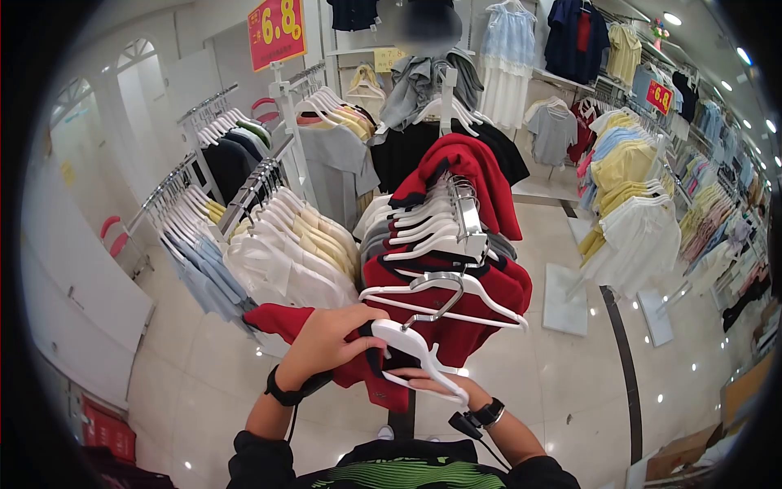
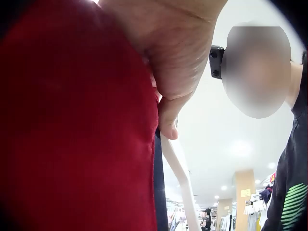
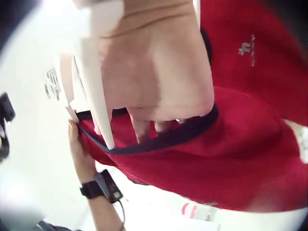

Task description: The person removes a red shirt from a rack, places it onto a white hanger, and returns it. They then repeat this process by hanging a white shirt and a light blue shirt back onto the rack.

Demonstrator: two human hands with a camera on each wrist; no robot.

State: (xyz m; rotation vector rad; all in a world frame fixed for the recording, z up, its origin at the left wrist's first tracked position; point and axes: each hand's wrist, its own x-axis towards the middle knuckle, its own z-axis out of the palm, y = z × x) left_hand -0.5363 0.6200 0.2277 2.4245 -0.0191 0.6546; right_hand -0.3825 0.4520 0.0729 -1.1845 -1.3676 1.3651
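A red shirt [image 1: 387, 396] with a navy-trimmed neckline and a small chest logo hangs from my hands in front of the rack. With thumb and fingers my left hand [image 1: 336, 336] pinches its collar edge against a white hanger [image 1: 422, 349], whose metal hook points away from me. In the left wrist view, the thumb of that hand [image 2: 175, 62] presses at the hanger's edge. My right hand [image 1: 440, 383] reaches under the hanger's other arm. Its straight fingers [image 3: 139, 127] go into the neckline in the right wrist view, with their tips partly hidden inside.
Directly ahead, a rack holds red garments on white hangers [image 1: 440, 244], with one bare white hanger [image 1: 489, 301] at its front. Light shirts [image 1: 285, 261] hang to the left. A white stand base [image 1: 564, 301] and yellow and white clothes [image 1: 635, 236] stand to the right.
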